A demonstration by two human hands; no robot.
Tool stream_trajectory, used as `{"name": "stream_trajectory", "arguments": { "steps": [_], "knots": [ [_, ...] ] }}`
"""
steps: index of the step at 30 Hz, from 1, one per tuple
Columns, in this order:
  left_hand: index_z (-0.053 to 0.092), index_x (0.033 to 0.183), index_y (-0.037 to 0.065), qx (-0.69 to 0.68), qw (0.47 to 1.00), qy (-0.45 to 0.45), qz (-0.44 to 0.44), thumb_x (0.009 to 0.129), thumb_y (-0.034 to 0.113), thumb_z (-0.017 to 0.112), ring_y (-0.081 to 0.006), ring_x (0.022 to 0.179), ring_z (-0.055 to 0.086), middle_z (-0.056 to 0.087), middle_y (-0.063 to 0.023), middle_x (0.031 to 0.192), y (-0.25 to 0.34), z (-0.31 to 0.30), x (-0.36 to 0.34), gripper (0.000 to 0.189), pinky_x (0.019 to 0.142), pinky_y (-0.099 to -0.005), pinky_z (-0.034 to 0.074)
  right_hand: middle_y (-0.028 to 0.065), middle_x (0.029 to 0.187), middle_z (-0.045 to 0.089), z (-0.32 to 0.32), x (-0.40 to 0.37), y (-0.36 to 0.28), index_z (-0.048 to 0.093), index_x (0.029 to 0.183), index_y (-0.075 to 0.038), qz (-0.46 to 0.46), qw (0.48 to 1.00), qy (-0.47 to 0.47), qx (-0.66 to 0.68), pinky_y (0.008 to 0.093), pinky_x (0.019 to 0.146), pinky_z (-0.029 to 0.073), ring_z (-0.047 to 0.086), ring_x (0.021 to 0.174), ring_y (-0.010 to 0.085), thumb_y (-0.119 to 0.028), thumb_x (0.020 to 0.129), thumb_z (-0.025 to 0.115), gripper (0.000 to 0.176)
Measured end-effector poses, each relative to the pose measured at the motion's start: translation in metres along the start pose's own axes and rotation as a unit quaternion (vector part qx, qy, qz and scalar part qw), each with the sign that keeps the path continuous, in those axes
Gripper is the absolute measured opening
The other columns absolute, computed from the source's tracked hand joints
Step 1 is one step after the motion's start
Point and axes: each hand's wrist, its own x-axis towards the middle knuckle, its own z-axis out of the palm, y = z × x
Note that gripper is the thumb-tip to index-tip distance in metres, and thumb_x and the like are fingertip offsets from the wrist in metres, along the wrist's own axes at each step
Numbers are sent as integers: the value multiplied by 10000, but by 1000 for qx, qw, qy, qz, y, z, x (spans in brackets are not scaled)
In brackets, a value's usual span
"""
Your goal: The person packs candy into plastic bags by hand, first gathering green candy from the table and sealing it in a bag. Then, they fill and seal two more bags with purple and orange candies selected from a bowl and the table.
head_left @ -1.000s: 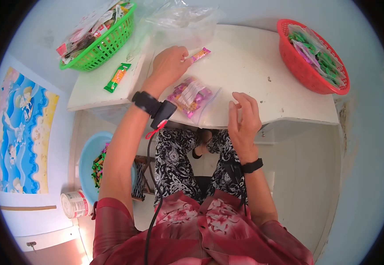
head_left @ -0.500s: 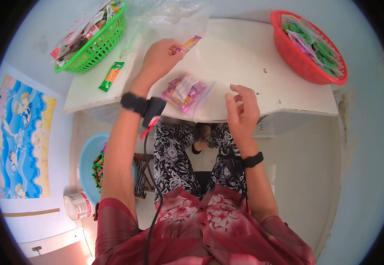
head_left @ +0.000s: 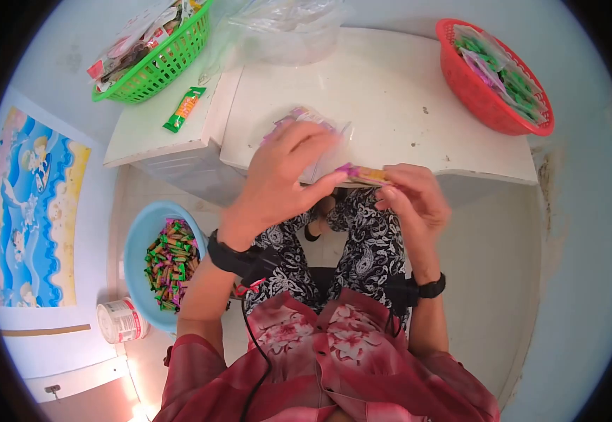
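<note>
In the head view, a small purple and yellow snack packet (head_left: pixel 369 174) lies across the table's front edge, its right end pinched by my right hand (head_left: pixel 418 200). My left hand (head_left: pixel 271 179) reaches over from the left with thumb and fingers apart; the thumb tip is at the packet's purple end, and whether it touches cannot be told. Behind the left hand, partly hidden by it, is a clear zip bag of purple packets (head_left: pixel 299 114). A single green and orange packet (head_left: pixel 184 109) rests on the left part of the table.
A green basket (head_left: pixel 158 74) with packages stands back left, near a heap of clear plastic bags (head_left: pixel 288 35). At the back right sits a red basket (head_left: pixel 453 77) of bagged green packets. On the floor are a blue basin (head_left: pixel 135 250) of packets and a white tub (head_left: pixel 119 321).
My left hand has come back toward me from the far side of the table. The purple packet it held is now in my right hand, which has moved slightly right and nearer.
</note>
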Motion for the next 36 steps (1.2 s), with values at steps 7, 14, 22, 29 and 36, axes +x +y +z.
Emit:
{"name": "stream_trajectory", "arguments": {
  "steps": [7, 14, 22, 29, 36],
  "knots": [
    [702, 1276, 40, 113, 991, 58, -50, 883, 122, 746, -382, 1277, 606, 672, -134, 1330, -28, 42, -2, 404, 1115, -477, 463, 191, 1250, 668, -7, -8, 6, 709, 1190, 65, -65, 994, 26, -81, 335, 875, 674, 751, 1007, 241, 125, 951, 675, 249],
    [747, 1234, 55, -66, 998, 3, 14, 882, -16, 673, -379, 1370, 579, 707, -129, 1319, -35, 50, 3, 366, 1147, -471, 461, 200, 1239, 685, -6, -19, 11, 707, 1139, 46, -91, 990, 47, -92, 334, 875, 668, 749, 1047, 250, 130, 936, 685, 221],
    [759, 1083, 61, -20, 991, 132, 2, 828, -12, 743, -327, 1150, 665, 711, -111, 1163, -20, 51, 4, 266, 957, -420, 555, 170, 1175, 733, 6, -17, 13, 700, 1045, 6, -243, 931, 19, -273, 318, 735, 627, 755, 940, 266, 119, 831, 768, 251],
    [756, 1072, 16, -22, 989, 145, -25, 883, -19, 742, -321, 1136, 673, 720, -129, 1134, -10, 45, 11, 193, 958, -420, 550, 160, 1152, 738, 26, 1, 31, 702, 1020, -4, -286, 914, 40, -285, 326, 697, 612, 748, 895, 277, 114, 803, 780, 259],
    [749, 1082, 19, -34, 991, 133, -2, 908, -17, 717, -331, 1206, 658, 724, -123, 1187, -17, 49, 9, 181, 1009, -423, 542, 87, 1158, 746, 30, 29, 47, 740, 958, -46, -330, 856, 93, -386, 341, 685, 551, 692, 857, 242, 75, 712, 798, 280]
  ]
}}
